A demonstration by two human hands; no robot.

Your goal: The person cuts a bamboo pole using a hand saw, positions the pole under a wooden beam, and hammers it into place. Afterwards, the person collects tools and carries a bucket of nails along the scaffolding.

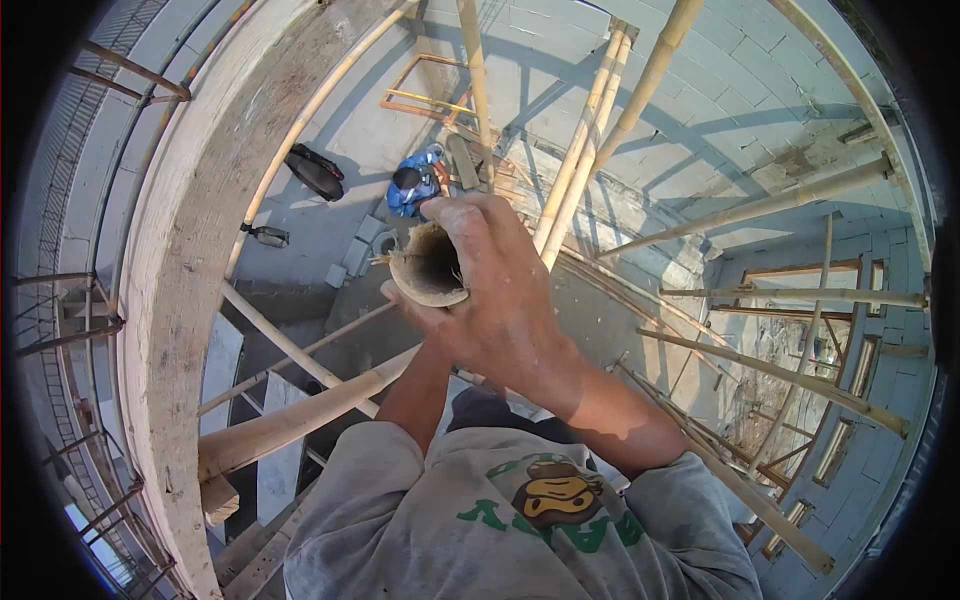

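Observation:
A hollow bamboo pole [430, 285] is seen end-on in front of my chest, its rim rough and splintered on one side. My right hand [500, 265] wraps round the pole near this open end, fingers on the far side and thumb on the near side. My left forearm [415, 390] reaches up beneath the right hand. Behind that hand and the pole, my left hand is hidden, so its grip does not show. The pole's length below the rim is also out of sight.
Bamboo scaffold poles [580, 150] cross on all sides. A long concrete beam [190, 250] runs down the left, with rebar [105, 325] beyond it. Far below, a person in blue [415, 182] crouches near blocks [360, 245] and planks. Grey block walls [760, 60] surround the space.

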